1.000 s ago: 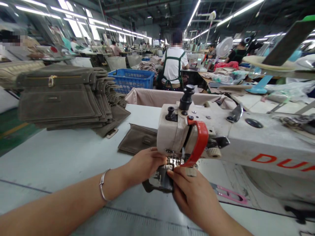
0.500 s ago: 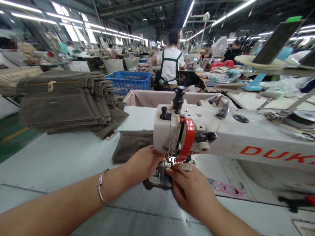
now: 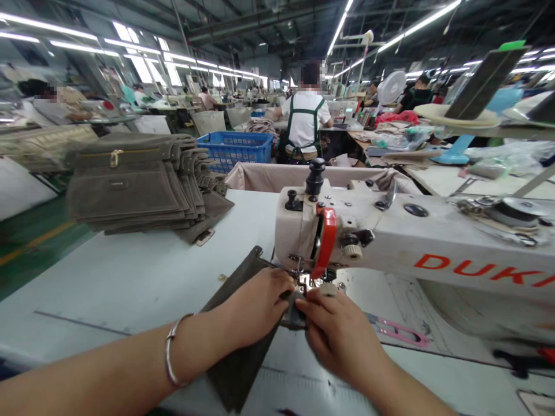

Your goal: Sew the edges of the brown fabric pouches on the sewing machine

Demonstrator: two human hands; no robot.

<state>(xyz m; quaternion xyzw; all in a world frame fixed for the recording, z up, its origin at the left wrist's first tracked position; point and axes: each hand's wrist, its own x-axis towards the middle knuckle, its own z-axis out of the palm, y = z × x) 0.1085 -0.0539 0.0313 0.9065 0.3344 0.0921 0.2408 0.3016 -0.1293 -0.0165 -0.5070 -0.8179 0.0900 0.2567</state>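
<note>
A dark grey-brown fabric bag panel [image 3: 243, 370] lies slanted on the table, one end at the presser foot [image 3: 304, 282] of a white sewing machine [image 3: 390, 231]. My left hand [image 3: 255, 303] is closed on the panel just left of the foot, its bent fingers pressing it down; the fingertips are partly hidden. On the near right side of the foot, my right hand [image 3: 340, 326] pinches the panel's end between thumb and fingers. Part of the panel is covered by my left hand and forearm.
A pile of matching bag pieces [image 3: 130, 190] stands at the table's left. Pink-handled thread snips [image 3: 403, 332] lie right of my right hand. Behind the machine are a fabric-lined bin [image 3: 255, 176] and a blue basket [image 3: 236, 150]. A co-worker [image 3: 306, 112] sits beyond.
The panel has turned: its body, flat behind my left hand before, now slants towards me beneath the left forearm. My left hand has shifted slightly; the right stays by the foot. The view has moved a little.
</note>
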